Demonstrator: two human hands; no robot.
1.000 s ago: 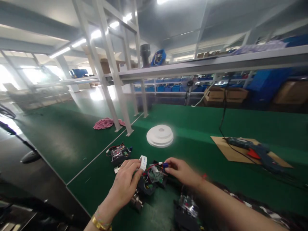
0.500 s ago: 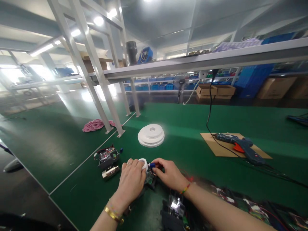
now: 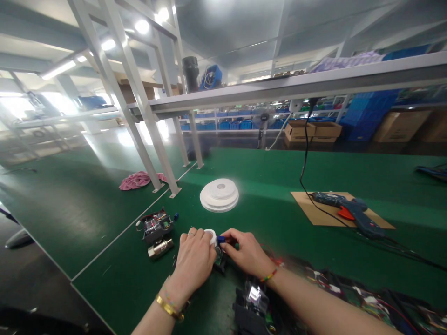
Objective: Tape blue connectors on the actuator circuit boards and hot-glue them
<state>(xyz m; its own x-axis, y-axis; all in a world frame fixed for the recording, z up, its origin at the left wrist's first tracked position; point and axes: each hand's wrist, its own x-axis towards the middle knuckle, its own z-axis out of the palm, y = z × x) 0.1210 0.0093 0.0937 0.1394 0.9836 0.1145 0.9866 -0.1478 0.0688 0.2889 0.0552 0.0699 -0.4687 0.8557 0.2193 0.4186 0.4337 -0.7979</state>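
Both my hands meet over a small black electronic assembly (image 3: 220,258) with a circuit board on the green bench. My left hand (image 3: 193,260) curls over it and holds a small white tape roll (image 3: 210,235) at its fingertips. My right hand (image 3: 244,251) pinches a small blue part (image 3: 220,239) right beside the roll. Most of the assembly is hidden under the hands. Another black assembly (image 3: 253,302) lies just below my right wrist.
A similar assembly (image 3: 155,225) and a small metal motor (image 3: 159,248) lie to the left. White tape rolls (image 3: 219,195) are stacked further back. A blue glue gun (image 3: 349,210) rests on cardboard (image 3: 314,214) at right. A pink cloth (image 3: 138,180) lies by the white frame legs (image 3: 164,167). Wired parts (image 3: 366,302) crowd the lower right.
My hands have come together over the assembly, and the right fingers closed in on the blue part beside the tape roll. The view shifted left and then steadied.
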